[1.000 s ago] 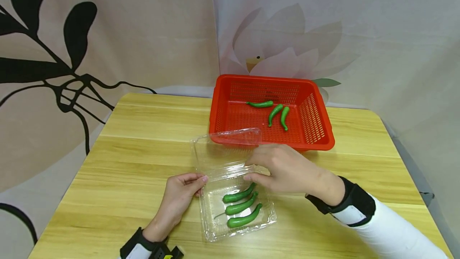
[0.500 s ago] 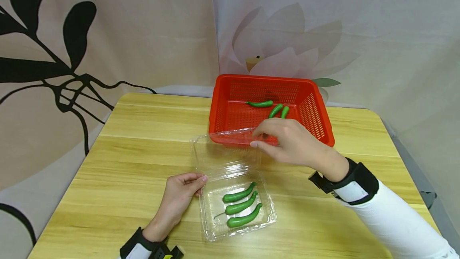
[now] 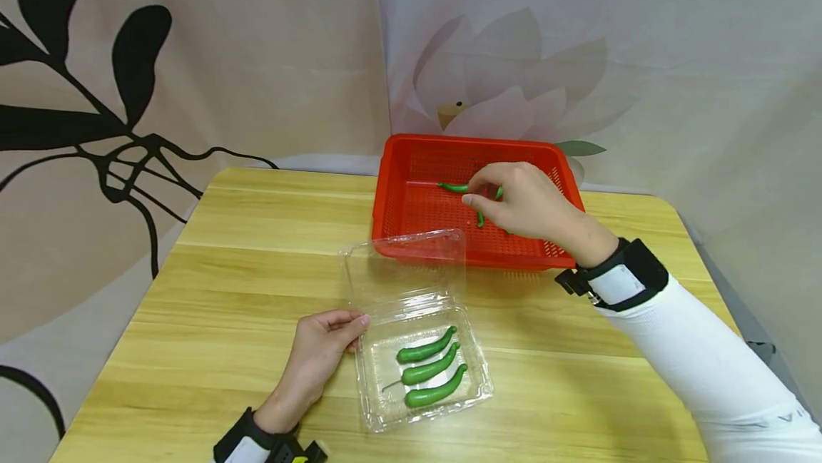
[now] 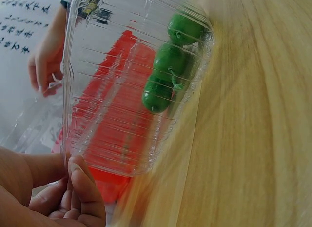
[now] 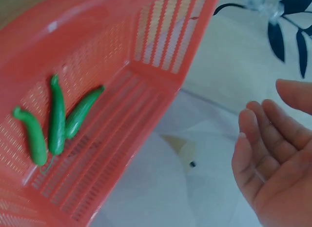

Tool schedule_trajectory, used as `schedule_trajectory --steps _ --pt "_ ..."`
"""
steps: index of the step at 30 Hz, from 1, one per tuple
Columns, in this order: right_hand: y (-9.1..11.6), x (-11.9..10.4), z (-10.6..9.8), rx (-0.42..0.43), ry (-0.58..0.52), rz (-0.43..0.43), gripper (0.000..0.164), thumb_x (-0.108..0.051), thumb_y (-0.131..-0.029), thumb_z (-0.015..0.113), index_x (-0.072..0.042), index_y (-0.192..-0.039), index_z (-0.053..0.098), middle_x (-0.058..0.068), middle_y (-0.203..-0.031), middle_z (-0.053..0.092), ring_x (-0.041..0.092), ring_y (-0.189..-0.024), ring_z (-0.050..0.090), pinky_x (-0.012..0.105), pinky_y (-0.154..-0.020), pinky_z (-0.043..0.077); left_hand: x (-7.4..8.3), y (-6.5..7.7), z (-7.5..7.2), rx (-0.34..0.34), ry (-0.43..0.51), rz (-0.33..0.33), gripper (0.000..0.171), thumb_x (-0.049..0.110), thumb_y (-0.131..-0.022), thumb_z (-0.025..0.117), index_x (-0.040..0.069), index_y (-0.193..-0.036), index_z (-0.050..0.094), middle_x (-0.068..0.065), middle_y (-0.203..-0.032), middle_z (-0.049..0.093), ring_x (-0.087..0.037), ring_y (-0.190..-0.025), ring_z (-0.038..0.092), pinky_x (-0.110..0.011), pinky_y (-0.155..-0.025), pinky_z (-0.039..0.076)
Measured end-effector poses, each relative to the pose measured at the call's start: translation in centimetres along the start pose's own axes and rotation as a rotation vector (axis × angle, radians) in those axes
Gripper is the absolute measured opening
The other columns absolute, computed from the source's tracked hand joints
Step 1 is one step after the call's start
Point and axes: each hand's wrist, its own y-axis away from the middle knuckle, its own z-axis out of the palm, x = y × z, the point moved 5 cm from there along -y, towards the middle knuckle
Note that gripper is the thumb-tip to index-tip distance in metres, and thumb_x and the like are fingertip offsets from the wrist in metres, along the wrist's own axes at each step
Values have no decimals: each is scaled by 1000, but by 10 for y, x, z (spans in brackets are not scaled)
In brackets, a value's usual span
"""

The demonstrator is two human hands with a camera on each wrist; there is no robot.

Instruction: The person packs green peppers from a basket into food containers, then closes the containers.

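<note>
My left hand [image 3: 324,349] pinches the left edge of a clear plastic clamshell box [image 3: 429,417], thumb on top near the hinge. The box's lid [image 3: 401,270] leans back, unfolded. Inside the tray three green chili peppers [image 3: 432,369] lie side by side; the left wrist view shows their rounded ends [image 4: 170,58] through the wall. Over the red basket [image 3: 462,142] hovers my right hand [image 3: 529,199], its thumb and fingers apart with nothing between them in the right wrist view. Three more chili peppers [image 5: 57,119] rest on the basket floor, partly hidden by that hand in the head view.
The basket stands at the back of the wooden table [image 3: 257,235], behind the box, and the lid's far edge overlaps its front rim in the head view. A printed curtain [image 3: 276,56] hangs behind the table.
My right hand has left the box's hinge area and moved up and away to a place over the basket. My left hand and the box have stayed put.
</note>
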Motion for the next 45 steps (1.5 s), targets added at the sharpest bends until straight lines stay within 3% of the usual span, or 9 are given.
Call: schedule_trajectory --steps 13,26,34,39,45 --pt "-30 54 1 -108 124 244 29 -34 -99 71 -7 -110 76 8 -105 76 27 -89 63 43 -76 50 -2 -2 0 -1 -2 2 13 3 -92 80 -6 -100 78 -17 -82 73 -13 -62 62 -23 -58 54" --pt "-48 88 15 -272 176 357 46 -41 -100 67 -2 -124 71 13 -108 72 31 -94 63 46 -82 52 -2 -1 0 -6 6 25 18 6 -93 80 -8 -103 77 -14 -82 74 -13 -61 62 -23 -56 54" --pt "-52 112 25 -375 220 459 43 -47 -100 67 -6 -89 69 5 -70 50 26 -73 55 37 -65 41 -1 -1 0 -6 8 12 15 4 -92 80 -7 -101 78 -16 -82 74 -13 -61 62 -23 -57 54" --pt "-55 126 35 -395 247 531 46 -47 -99 69 -8 -75 62 3 -64 45 24 -65 52 33 -60 38 -1 -1 0 -6 16 11 16 5 -92 80 -8 -102 77 -15 -82 74 -13 -61 62 -23 -57 54" --pt "-53 139 48 -449 324 592 46 -49 -99 67 -10 -76 61 3 -68 47 26 -73 55 36 -63 43 -2 -1 -1 2 44 8 16 3 -92 80 -9 -102 77 -15 -83 75 -11 -61 62 -22 -57 54"
